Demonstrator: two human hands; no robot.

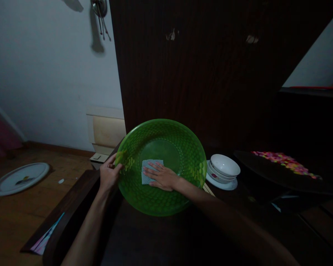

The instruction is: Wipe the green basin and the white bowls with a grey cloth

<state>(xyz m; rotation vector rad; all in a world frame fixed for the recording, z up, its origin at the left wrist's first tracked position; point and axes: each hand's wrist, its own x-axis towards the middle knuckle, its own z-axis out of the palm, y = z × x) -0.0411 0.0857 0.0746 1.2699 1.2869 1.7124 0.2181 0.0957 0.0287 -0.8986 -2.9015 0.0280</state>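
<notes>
A large translucent green plastic basin [162, 205] is tilted so that its inside faces me. My left hand [110, 170] grips its left rim, thumb on the inner side and the other fingers partly hidden behind the wall. Inside the basin, my right hand [163, 176] lies flat with fingers stretched out, pressing a folded light-grey cloth [147, 168] against the bottom and lower left wall. To the right of the basin, stacked white bowls [224, 165] rest on a white plate [229, 185]. Some chopsticks [208, 189] show partly from behind the basin's right edge.
A dark wooden panel [183, 74] rises behind the basin. At right, a dark surface bears a pink and yellow patterned strip [285, 162]. A white oval lid-like object [20, 179] lies on the wooden floor at left. Colourful paper [47, 236] sits by the dark furniture edge.
</notes>
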